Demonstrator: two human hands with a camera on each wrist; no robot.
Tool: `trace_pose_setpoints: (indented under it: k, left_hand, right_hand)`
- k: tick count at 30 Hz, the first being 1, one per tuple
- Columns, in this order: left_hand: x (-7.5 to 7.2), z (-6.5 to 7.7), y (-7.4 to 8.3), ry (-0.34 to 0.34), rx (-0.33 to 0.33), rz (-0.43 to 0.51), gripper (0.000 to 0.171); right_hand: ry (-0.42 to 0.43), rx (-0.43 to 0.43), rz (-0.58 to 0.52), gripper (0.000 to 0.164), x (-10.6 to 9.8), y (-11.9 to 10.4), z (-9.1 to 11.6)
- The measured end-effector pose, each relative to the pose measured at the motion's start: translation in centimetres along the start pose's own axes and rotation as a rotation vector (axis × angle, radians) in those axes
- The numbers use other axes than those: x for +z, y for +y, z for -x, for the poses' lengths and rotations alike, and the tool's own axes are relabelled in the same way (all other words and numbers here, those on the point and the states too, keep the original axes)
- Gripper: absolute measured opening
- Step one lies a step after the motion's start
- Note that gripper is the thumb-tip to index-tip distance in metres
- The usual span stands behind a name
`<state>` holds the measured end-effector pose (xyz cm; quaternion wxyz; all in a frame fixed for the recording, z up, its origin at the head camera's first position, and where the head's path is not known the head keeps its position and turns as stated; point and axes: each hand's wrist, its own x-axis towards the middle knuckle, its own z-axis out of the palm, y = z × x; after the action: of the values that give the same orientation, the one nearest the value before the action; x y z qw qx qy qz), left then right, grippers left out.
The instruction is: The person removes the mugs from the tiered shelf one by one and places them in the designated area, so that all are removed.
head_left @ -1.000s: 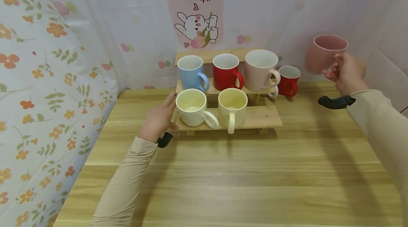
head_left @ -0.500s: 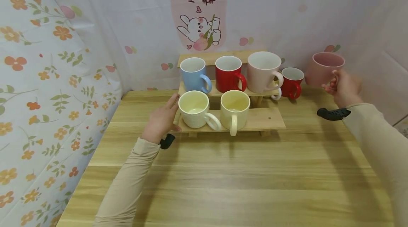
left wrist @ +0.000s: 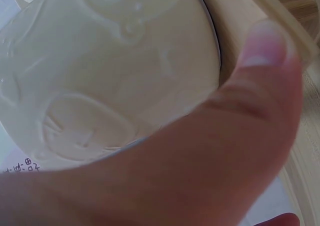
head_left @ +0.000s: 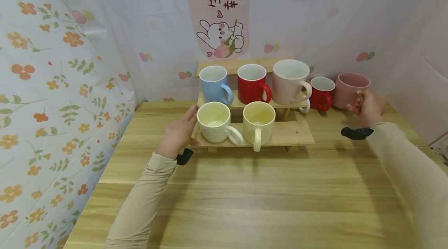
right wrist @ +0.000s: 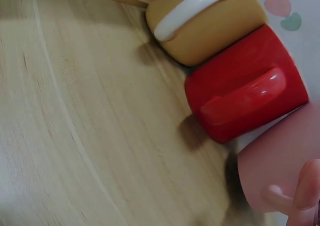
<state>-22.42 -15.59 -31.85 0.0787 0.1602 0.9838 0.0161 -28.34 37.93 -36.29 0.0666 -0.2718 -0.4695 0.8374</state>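
At the far right, my right hand (head_left: 371, 110) holds a dusty-pink mug (head_left: 343, 95) by its handle. The mug sits low beside a small red mug (head_left: 317, 99), close to the wooden table. In the right wrist view, the pink mug (right wrist: 272, 161) slants next to the red mug (right wrist: 240, 86), with a finger at its handle. My left hand (head_left: 176, 134) rests at the left end of a stepped wooden rack (head_left: 294, 130), fingers extended. Its thumb (left wrist: 265, 76) lies at the board's edge, beside a cream mug (head_left: 213, 124) with a raised pattern.
A pale yellow mug (head_left: 259, 124) shares the rack's lower step. Above stand a light-blue mug (head_left: 211, 87), a red mug (head_left: 249, 86) and a pale pink mug (head_left: 288, 84). Behind the rack's right end is a tan mug with a white handle (right wrist: 210, 26). A curtain (head_left: 157, 20) hangs behind.
My right hand has lowered the dusty-pink mug from the air down beside the small red mug, moving slightly left. The left hand stays at the rack's end. The head view has shifted slightly.
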Motion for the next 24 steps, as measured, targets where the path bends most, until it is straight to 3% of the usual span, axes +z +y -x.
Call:
trace_pose_setpoints:
  k: [4,8,18,24]
  left_hand:
    - [0.2,0.0,0.1,-0.003,0.002,0.007,0.113]
    - [0.2,0.0,0.1,-0.002,-0.002,0.013,0.112]
    - [-0.3,0.2,0.2,0.005,-0.003,0.037,0.11]
    - [-0.4,0.2,0.4,-0.008,-0.005,0.022,0.109]
  right_hand:
    - [0.102,0.01,0.007,0.035,-0.2,0.7,-0.9]
    - [0.112,0.026,-0.005,0.034,-0.2,1.2,-1.5]
    - [-0.157,0.079,0.088,0.048,-0.2,0.4,-1.3]
    - [-0.215,0.082,0.34,0.049,-0.9,-0.2,-1.2]
